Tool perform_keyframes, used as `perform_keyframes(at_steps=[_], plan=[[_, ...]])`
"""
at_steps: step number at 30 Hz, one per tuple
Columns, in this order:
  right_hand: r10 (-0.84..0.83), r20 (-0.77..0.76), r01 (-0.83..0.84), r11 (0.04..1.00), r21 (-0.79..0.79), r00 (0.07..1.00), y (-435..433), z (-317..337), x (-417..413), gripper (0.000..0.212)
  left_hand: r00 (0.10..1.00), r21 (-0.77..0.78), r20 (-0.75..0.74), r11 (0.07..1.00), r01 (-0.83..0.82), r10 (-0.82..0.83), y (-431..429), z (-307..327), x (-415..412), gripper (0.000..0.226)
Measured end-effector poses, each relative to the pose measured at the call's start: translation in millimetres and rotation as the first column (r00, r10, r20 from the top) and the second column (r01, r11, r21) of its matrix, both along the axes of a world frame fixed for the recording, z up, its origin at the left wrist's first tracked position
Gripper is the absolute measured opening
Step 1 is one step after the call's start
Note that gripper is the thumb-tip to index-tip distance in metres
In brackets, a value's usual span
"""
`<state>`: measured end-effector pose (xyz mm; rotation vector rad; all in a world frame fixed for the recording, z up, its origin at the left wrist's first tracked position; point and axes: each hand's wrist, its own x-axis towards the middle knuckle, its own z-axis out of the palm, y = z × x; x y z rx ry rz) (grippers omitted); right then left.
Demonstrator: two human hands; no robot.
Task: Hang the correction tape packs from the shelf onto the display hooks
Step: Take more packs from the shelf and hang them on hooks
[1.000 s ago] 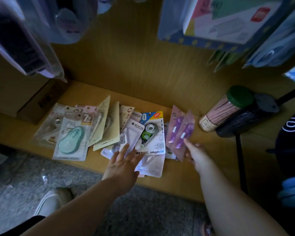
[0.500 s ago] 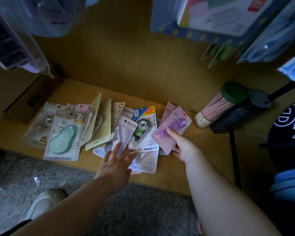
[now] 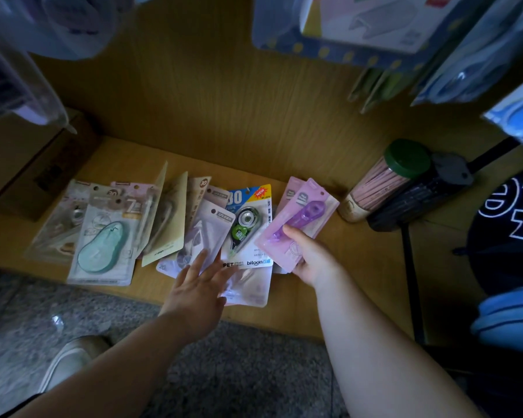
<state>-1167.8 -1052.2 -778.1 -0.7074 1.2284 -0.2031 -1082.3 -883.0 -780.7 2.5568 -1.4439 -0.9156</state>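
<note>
The purple correction tape pack (image 3: 298,227) is in the right hand (image 3: 313,259), low over the shelf (image 3: 360,285), with its top end tilted toward one o'clock. The grip pinches it: the thumb lies on the clear front near the tape's tip and the fingers curl underneath. A second purple pack (image 3: 290,191) lies just behind it at eleven o'clock.

At its nine o'clock, overlapped at the edge, is the blue bitoon pack (image 3: 248,227), then a pale pouch pack (image 3: 207,233). The left hand (image 3: 198,286) rests on that one, its grip spread, fingers straight and holding nothing. The fan of packs runs on toward nine o'clock as far as the mint-green pack (image 3: 101,250).

By my reading the job is barely begun. One pack is picked up and all the others still lie on the shelf. Goods hang blurred at twelve o'clock, but I cannot make out any hook there. At two o'clock a green-lidded pencil tub (image 3: 384,182) lies on its side.
</note>
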Motion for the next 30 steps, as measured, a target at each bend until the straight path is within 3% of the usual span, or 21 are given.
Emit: perform_keyframes(at_steps=[12,18,20,22,25,28,30], plan=[[-0.048,-0.098,0.031,0.986,-0.165,0.994,-1,22,-43,0.036,0.996,0.009,-0.047,0.997,-0.074,0.074,-5,8,-4,0.056],[0.002,-0.013,-0.004,0.975,-0.221,1.000,6,61,-63,0.027,0.988,-0.019,-0.022,0.988,-0.156,0.156,-5,30,-5,0.058],[0.009,0.042,0.002,0.970,-0.242,0.999,12,74,-66,0.028,0.968,-0.085,-0.117,0.969,-0.231,0.221,-7,42,-11,0.057],[0.006,0.129,0.026,0.969,-0.244,0.992,21,90,-70,0.027,0.859,-0.169,-0.375,0.885,-0.434,0.350,-10,62,-23,0.054],[0.064,0.217,-0.011,0.971,-0.238,0.974,43,116,-81,0.025,0.539,-0.136,-0.756,0.716,-0.685,0.372,-9,98,-42,0.054],[0.195,0.288,-0.108,0.950,-0.292,0.937,68,143,-94,0.045,0.277,-0.001,-0.916,0.690,-0.724,0.289,6,132,-54,0.051],[0.277,0.317,-0.173,0.932,-0.318,0.907,86,164,-109,0.045,0.230,0.019,-0.936,0.692,-0.722,0.266,23,153,-61,0.050]])
